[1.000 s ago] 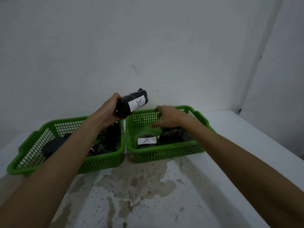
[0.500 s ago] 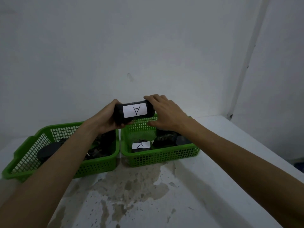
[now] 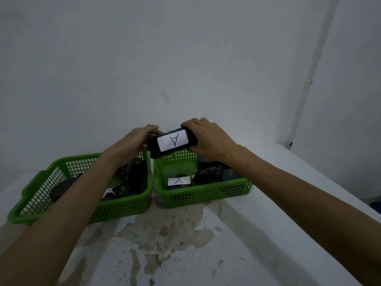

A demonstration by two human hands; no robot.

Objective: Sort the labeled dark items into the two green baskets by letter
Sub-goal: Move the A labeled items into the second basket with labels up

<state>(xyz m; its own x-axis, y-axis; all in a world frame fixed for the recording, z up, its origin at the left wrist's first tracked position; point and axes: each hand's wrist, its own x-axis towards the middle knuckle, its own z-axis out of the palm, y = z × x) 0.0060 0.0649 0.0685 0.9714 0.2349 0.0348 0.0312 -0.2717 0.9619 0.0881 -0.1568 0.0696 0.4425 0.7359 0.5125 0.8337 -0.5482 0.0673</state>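
The dark item (image 3: 172,143) was gripped at both ends: the left hand (image 3: 132,144) was curled round its left end and the right hand (image 3: 208,139) round its right end, fingers over the top and thumb beneath. It was held level in the air above the gap where the two baskets meet, clear of both, with its white label (image 3: 172,140) turned toward the camera; the letter on it read as an A, upside down. The two-handed hold was judged to serve inspection of the label, or a hand-over from left to right, rather than carrying. The left green basket (image 3: 123,207) stood at the back left of the stained white surface (image 3: 206,244), near the wall, and the right green basket (image 3: 208,196) just beside it, their near corners almost touching. In the right basket a second labelled item (image 3: 179,181) lay against the front wall, its label showing an A, with other dark pieces behind it toward the back right corner. Dark pieces were also seen in the left basket, partly hidden by the left forearm; a label there could not be read. The held item was therefore judged to belong in the right basket, not yet placed.
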